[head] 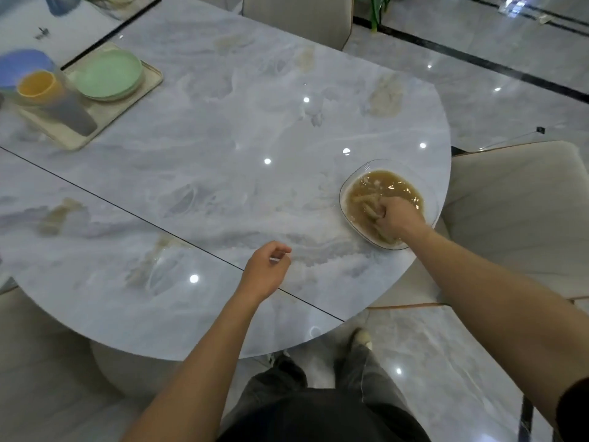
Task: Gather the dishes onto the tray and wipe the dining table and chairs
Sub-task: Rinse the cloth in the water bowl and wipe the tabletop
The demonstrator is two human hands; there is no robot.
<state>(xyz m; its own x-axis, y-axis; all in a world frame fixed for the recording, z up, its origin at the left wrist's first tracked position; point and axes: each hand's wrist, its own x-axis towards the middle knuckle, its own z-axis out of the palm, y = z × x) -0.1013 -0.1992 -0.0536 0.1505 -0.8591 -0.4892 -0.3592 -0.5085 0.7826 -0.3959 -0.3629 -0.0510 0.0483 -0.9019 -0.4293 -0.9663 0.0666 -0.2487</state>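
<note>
At the far left of the pale grey marble-patterned dining table (223,122) sits a beige rectangular tray (149,78). On it a yellow plastic cup (39,84) appears nested in the mouth of a translucent grey tumbler (68,113), though blur makes this hard to confirm. Behind them is a round blue dish (24,63), too smeared to tell whether it is on the tray. Just right of the cups, a shallow mint-green round plate (108,73) lies flat on the tray.

Nearer the person and toward the middle, the left hand (266,272) hangs over the table's near edge, fingers loosely curled with the thumb close to the fingertips, holding nothing. It is well apart from the tray.

Further right, close to the table's rounded right edge, stands a clear glass oval bowl (342,193) filled with murky brownish water. The right hand (398,215) is dipped into it from the near side, fist closed round a soaked pale cloth (369,204), part of which shows just left of the knuckles under the water.

Beside the bowl, off the table's right edge, is a cream upholstered chair (516,199); another cream chair (296,17) stands at the far side.
</note>
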